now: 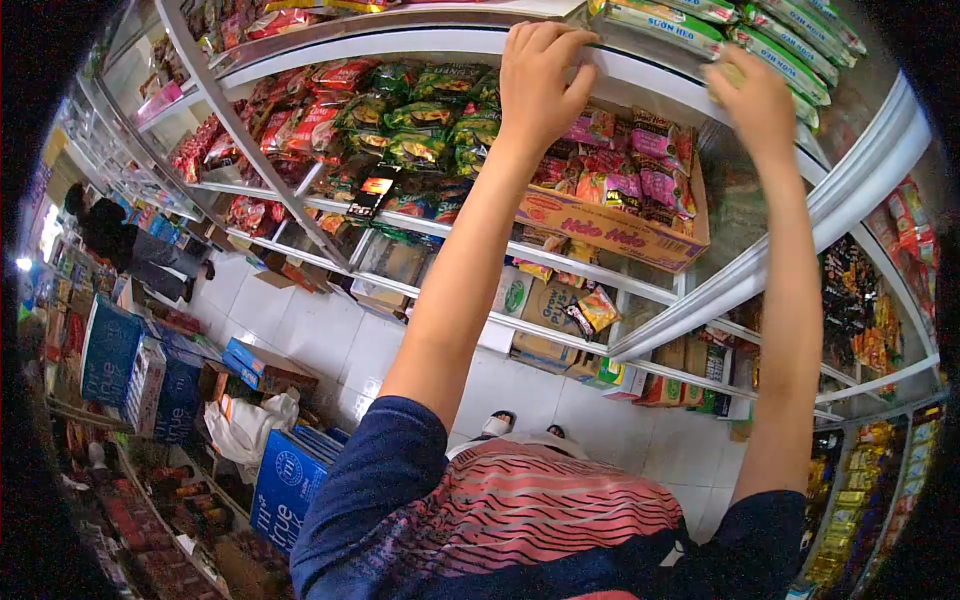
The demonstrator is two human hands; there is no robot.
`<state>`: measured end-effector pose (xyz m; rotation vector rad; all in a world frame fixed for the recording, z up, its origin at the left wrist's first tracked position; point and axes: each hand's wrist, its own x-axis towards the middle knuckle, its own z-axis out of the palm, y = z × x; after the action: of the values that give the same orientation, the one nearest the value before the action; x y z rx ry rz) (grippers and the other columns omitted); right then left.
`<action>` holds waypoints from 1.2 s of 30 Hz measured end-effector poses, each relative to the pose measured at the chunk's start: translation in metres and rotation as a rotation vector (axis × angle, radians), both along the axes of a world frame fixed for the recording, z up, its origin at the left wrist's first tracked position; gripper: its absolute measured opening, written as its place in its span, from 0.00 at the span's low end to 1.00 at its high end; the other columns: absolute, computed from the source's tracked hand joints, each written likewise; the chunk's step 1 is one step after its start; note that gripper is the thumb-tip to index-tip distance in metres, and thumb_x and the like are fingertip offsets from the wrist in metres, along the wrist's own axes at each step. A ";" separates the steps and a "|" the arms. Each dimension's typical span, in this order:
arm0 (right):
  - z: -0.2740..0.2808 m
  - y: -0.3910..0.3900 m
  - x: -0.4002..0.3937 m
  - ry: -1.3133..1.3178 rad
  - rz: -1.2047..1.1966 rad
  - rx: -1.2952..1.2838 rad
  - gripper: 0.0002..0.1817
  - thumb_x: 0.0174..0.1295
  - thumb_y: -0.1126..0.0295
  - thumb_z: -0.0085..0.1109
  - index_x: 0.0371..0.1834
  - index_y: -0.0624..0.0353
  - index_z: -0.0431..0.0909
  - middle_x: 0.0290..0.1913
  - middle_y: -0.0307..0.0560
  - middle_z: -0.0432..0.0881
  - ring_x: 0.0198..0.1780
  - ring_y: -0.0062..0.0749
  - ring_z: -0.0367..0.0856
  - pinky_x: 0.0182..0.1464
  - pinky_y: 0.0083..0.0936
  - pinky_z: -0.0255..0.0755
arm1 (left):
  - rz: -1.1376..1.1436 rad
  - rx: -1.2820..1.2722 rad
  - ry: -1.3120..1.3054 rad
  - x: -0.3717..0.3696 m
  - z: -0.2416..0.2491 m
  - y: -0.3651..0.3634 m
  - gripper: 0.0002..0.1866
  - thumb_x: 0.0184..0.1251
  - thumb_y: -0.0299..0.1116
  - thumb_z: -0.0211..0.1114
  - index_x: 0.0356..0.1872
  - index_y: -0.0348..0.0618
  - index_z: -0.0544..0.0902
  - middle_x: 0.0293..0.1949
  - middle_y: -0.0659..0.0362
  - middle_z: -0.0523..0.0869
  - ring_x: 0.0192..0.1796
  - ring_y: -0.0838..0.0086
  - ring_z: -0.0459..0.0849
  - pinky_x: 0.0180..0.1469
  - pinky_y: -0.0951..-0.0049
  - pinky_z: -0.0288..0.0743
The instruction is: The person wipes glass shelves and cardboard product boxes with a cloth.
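Observation:
My left hand [543, 78] is at the front edge of the upper shelf [440, 42], its fingers bent over that edge and its thumb pointing down. My right hand [758, 100], blurred by motion, is closed beside the green and white packs [668, 32] at the upper right. Something small and yellowish shows at its fingertips, too smeared to make out. Below and between my hands, an open cardboard box [610, 228] of pink and red noodle packs [655, 140] sits on the shelf under the edge. Green noodle packs [418, 145] lie left of my left forearm.
A white sliding door frame [775, 255] slants down beside my right forearm. Lower shelves hold cartons and packets. Blue milk cartons [285, 485] and a white bag [240, 430] stand on the left. Beyond them, another person [150, 255] is partly visible in the aisle.

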<state>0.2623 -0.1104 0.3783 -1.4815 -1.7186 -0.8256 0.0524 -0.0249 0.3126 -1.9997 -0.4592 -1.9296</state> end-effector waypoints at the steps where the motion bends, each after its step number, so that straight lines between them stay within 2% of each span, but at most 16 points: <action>1: 0.003 -0.011 0.010 -0.006 -0.068 -0.049 0.17 0.48 0.54 0.50 0.35 0.54 0.76 0.34 0.53 0.78 0.35 0.48 0.77 0.36 0.39 0.69 | -0.005 -0.006 0.004 0.001 -0.001 0.002 0.11 0.42 0.31 0.58 0.31 0.43 0.79 0.31 0.59 0.76 0.39 0.64 0.72 0.47 0.66 0.63; 2: 0.001 -0.015 0.019 0.029 -0.068 0.001 0.16 0.49 0.54 0.50 0.32 0.54 0.75 0.32 0.53 0.78 0.34 0.49 0.76 0.34 0.39 0.69 | -0.006 0.022 -0.015 0.002 -0.001 0.003 0.10 0.43 0.31 0.58 0.30 0.44 0.79 0.30 0.59 0.76 0.39 0.64 0.72 0.47 0.66 0.62; 5: 0.001 -0.020 0.020 0.041 -0.155 -0.005 0.15 0.49 0.55 0.50 0.33 0.53 0.76 0.33 0.52 0.78 0.34 0.49 0.76 0.34 0.39 0.69 | 0.010 0.055 -0.041 0.005 -0.003 0.009 0.10 0.44 0.32 0.59 0.31 0.46 0.79 0.31 0.60 0.77 0.39 0.65 0.72 0.46 0.66 0.61; 8: 0.001 -0.012 0.005 -0.056 -0.272 -0.058 0.16 0.49 0.56 0.49 0.34 0.54 0.76 0.34 0.51 0.78 0.35 0.48 0.76 0.36 0.38 0.70 | 0.024 0.076 -0.057 0.008 -0.004 0.013 0.09 0.46 0.33 0.59 0.31 0.48 0.79 0.31 0.60 0.76 0.38 0.65 0.71 0.45 0.67 0.59; 11: -0.007 0.007 -0.020 -0.089 -0.128 0.191 0.14 0.50 0.58 0.51 0.33 0.56 0.76 0.34 0.49 0.78 0.35 0.46 0.76 0.38 0.37 0.71 | 0.063 0.120 -0.056 0.011 -0.004 0.018 0.09 0.45 0.33 0.58 0.31 0.49 0.79 0.30 0.61 0.75 0.37 0.66 0.71 0.44 0.67 0.59; 15: -0.008 0.020 -0.068 -0.078 -0.157 0.096 0.14 0.52 0.59 0.49 0.36 0.56 0.75 0.37 0.46 0.78 0.39 0.44 0.75 0.39 0.35 0.69 | 0.168 0.218 -0.145 0.021 -0.006 0.030 0.10 0.42 0.35 0.58 0.29 0.50 0.78 0.29 0.63 0.74 0.36 0.68 0.70 0.43 0.66 0.59; 17: -0.011 0.027 -0.081 -0.152 -0.011 0.237 0.13 0.51 0.60 0.51 0.35 0.56 0.76 0.37 0.46 0.78 0.38 0.43 0.76 0.39 0.34 0.69 | 0.196 0.259 -0.193 0.024 -0.007 0.035 0.10 0.41 0.36 0.58 0.29 0.51 0.78 0.28 0.63 0.74 0.35 0.68 0.70 0.42 0.66 0.60; 20: -0.014 0.022 -0.069 -0.121 0.052 0.174 0.11 0.51 0.62 0.53 0.34 0.55 0.76 0.35 0.45 0.77 0.37 0.43 0.75 0.39 0.33 0.69 | 0.276 0.343 -0.188 0.025 -0.006 0.042 0.10 0.41 0.38 0.58 0.29 0.52 0.77 0.28 0.64 0.74 0.34 0.69 0.71 0.42 0.66 0.60; 21: -0.017 0.024 -0.053 -0.178 0.092 0.275 0.13 0.50 0.60 0.54 0.33 0.55 0.76 0.35 0.48 0.78 0.36 0.44 0.76 0.39 0.35 0.70 | 0.301 0.369 -0.200 0.025 -0.006 0.043 0.09 0.41 0.38 0.58 0.28 0.52 0.76 0.27 0.65 0.73 0.33 0.71 0.70 0.42 0.67 0.61; 24: -0.020 0.005 -0.006 -0.113 -0.025 0.254 0.12 0.51 0.61 0.55 0.34 0.56 0.76 0.36 0.47 0.78 0.37 0.43 0.76 0.41 0.33 0.69 | 0.323 0.406 -0.205 0.025 -0.007 0.045 0.10 0.38 0.39 0.58 0.27 0.53 0.76 0.27 0.65 0.71 0.32 0.73 0.70 0.42 0.69 0.61; 27: -0.026 -0.012 0.040 -0.058 -0.130 0.287 0.11 0.52 0.62 0.54 0.35 0.55 0.77 0.38 0.47 0.78 0.38 0.42 0.76 0.41 0.31 0.69 | 0.215 0.339 -0.222 0.027 -0.007 0.039 0.11 0.41 0.36 0.57 0.30 0.51 0.78 0.30 0.63 0.74 0.36 0.70 0.72 0.46 0.66 0.62; 28: -0.025 -0.016 0.043 -0.011 -0.179 0.271 0.12 0.52 0.62 0.54 0.36 0.54 0.77 0.38 0.46 0.79 0.38 0.41 0.76 0.41 0.30 0.69 | 0.220 0.348 -0.209 0.025 -0.003 0.035 0.09 0.47 0.36 0.55 0.31 0.48 0.77 0.29 0.62 0.75 0.34 0.69 0.72 0.44 0.67 0.63; 29: -0.026 -0.012 0.043 -0.030 -0.129 0.371 0.11 0.51 0.61 0.55 0.33 0.55 0.77 0.36 0.45 0.79 0.37 0.43 0.76 0.40 0.32 0.68 | 0.228 0.358 -0.199 0.024 0.000 0.033 0.09 0.54 0.37 0.52 0.32 0.46 0.77 0.29 0.60 0.75 0.32 0.69 0.72 0.41 0.67 0.63; 32: -0.032 0.007 0.018 0.075 -0.173 0.480 0.10 0.51 0.61 0.55 0.31 0.54 0.76 0.34 0.46 0.78 0.36 0.43 0.76 0.40 0.34 0.67 | 0.216 0.325 -0.200 0.024 0.002 0.029 0.09 0.53 0.37 0.52 0.31 0.45 0.77 0.28 0.60 0.75 0.32 0.68 0.73 0.41 0.68 0.63; 34: -0.040 0.029 -0.016 -0.066 0.045 0.615 0.08 0.48 0.63 0.57 0.30 0.51 0.76 0.35 0.44 0.77 0.37 0.41 0.74 0.41 0.36 0.66 | 0.217 0.316 -0.190 0.023 0.002 0.026 0.09 0.53 0.36 0.52 0.32 0.45 0.77 0.28 0.60 0.75 0.32 0.68 0.72 0.41 0.67 0.63; 36: -0.051 0.032 -0.061 -0.184 0.038 0.585 0.10 0.45 0.64 0.59 0.33 0.48 0.76 0.37 0.42 0.75 0.41 0.40 0.72 0.44 0.37 0.65 | 0.216 0.302 -0.171 0.020 0.002 0.022 0.09 0.52 0.36 0.53 0.32 0.45 0.76 0.29 0.60 0.75 0.32 0.67 0.72 0.41 0.67 0.63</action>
<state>0.2011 -0.0786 0.3270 -0.9962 -1.4470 -1.3390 0.0727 -0.0026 0.3148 -1.5419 -0.3809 -1.9119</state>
